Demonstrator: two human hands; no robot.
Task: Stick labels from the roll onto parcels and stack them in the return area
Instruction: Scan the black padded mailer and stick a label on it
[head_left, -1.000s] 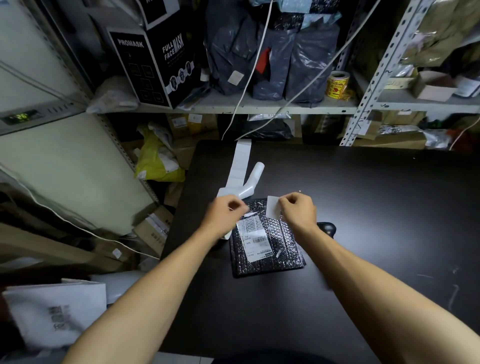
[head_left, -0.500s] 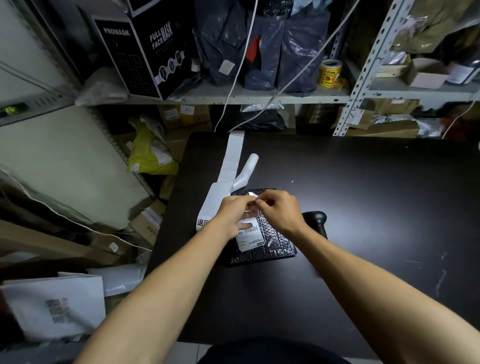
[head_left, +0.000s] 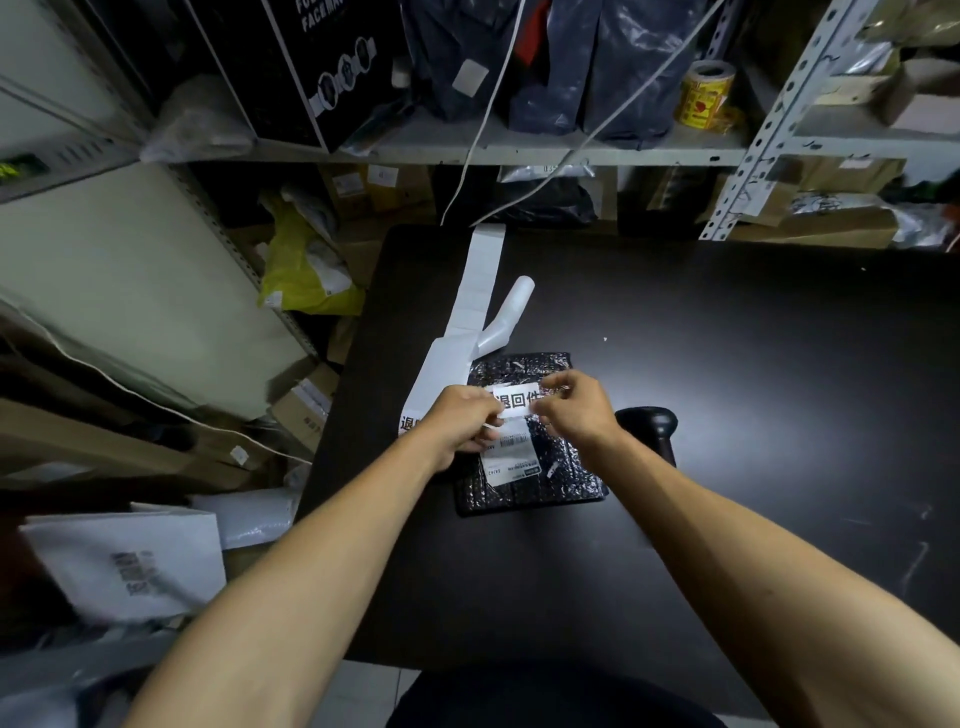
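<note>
The left hand (head_left: 464, 423) hid one end of a small white paper label printed with bold black characters (head_left: 515, 400), and the right hand (head_left: 573, 410) hid the other — each pinched its own end, so the label was stretched flat between them just above the parcel. That parcel, a black bubble-wrap mailer with a crinkled, glossy skin (head_left: 530, 478), lay flat on the matte black counter (head_left: 727, 364); a white shipping slip with a barcode (head_left: 511, 457) was stuck on it, its upper part covered by the hands. A long white strip of label backing (head_left: 470, 312) ran away across the counter toward the shelves, its near end tucked under the left hand. A rounded black object (head_left: 649, 423) sat just beyond the right wrist — too dark to identify.
</note>
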